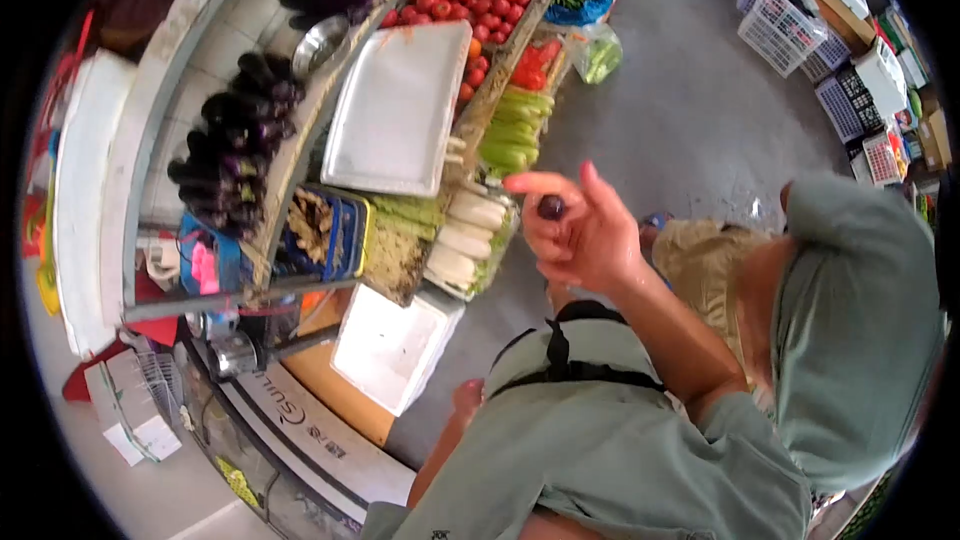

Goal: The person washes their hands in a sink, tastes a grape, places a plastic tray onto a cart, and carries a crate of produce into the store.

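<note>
My right hand (590, 230) is raised in front of me. Its lower fingers are curled around a small, dark, shiny round thing (550, 207), while the index finger and thumb stick out. Whether this is a whole object or the end of a longer one, I cannot make out. Low beside my body is my left hand (467, 397), small and partly hidden by my shirt, its fingers unclear. Beyond my right hand lie white radishes (465, 238) and long green vegetables (512, 130) on the stand.
Eggplants (240, 145) line a tiled shelf, with a metal bowl (320, 47) among them. A white foam tray (397, 105) sits by the tomatoes (465, 2). Below stands a foam box (390, 345). At right is another person in a grey-green shirt (855, 330); crates (782, 28) lie behind.
</note>
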A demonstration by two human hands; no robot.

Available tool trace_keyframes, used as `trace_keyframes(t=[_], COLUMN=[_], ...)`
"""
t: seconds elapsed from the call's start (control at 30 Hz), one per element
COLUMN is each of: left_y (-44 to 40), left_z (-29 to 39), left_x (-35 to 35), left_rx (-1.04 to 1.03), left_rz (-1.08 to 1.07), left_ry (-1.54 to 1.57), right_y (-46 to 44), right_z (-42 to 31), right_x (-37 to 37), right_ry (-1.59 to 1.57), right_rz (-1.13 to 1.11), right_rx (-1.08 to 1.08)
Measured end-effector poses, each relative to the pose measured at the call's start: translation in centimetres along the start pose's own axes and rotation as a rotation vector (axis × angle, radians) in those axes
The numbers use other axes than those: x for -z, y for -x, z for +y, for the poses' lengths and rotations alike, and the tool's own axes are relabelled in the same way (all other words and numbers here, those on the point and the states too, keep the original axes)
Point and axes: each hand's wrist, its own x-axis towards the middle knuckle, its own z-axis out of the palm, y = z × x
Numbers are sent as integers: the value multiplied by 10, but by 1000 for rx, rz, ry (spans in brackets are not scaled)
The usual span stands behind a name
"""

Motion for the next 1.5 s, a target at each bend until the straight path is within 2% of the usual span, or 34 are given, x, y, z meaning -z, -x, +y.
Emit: trace_keyframes(t=[0.03,0.07,0.13,0.17,0.23,0.43,0.57,0.7,0.77,0.8,0.83,0.93,1.0,1.07,1.1,1.13,1.2,1.23,1.3,1.33,1.37,1.43,1.5], left_y=[-18,-35,-54,-64,-106,-222,-331,-427,-480,-506,-537,-589,-611,-633,-654,-664,-693,-704,-734,-745,-758,-778,-795], left_z=[17,34,69,81,109,110,95,144,167,180,200,262,299,343,359,367,383,397,436,457,484,534,579], left_x=[15,28,59,68,85,97,86,123,137,137,152,188,211,226,230,232,226,227,229,232,231,234,233], left_rx=[-124,-126,-261,-263,163,-40,-182,-384,-484,-282,-214,-150,-151,33,131,128,-171,-185,-95,-56,-22,17,33], left_rz=[41,38,236,226,49,-81,-203,-301,-318,-275,-313,-365,-410,-473,-556,-545,-461,-432,-401,-389,-378,-349,-317], left_ry=[-242,-248,-15,-16,160,221,62,-109,-200,-43,-19,9,-16,76,90,90,-80,-119,-129,-117,-97,-64,-24], right_y=[-13,-25,-48,-60,-76,-118,-138,-147,-147,-143,-143,-139,-130,-122,-114,-108,-97,-92,-85,-76,-70,-74,-87], right_z=[-14,-26,-42,-53,-78,-135,-196,-269,-305,-318,-333,-372,-393,-415,-425,-435,-460,-475,-493,-487,-480,-491,-498], right_x=[1,4,15,22,30,88,122,136,137,138,141,161,179,203,222,245,297,326,401,464,515,537,556], right_ry=[9,8,31,49,151,207,229,231,238,251,276,365,369,511,501,500,487,490,115,985,1863,1789,956], right_rz=[-27,-41,-64,-67,-48,182,341,449,531,516,578,718,687,807,790,780,752,739,822,1236,1504,1539,1525], right_rx=[-6,-19,10,-1,0,191,343,510,683,710,801,970,962,881,842,848,757,769,698,313,-221,90,282])
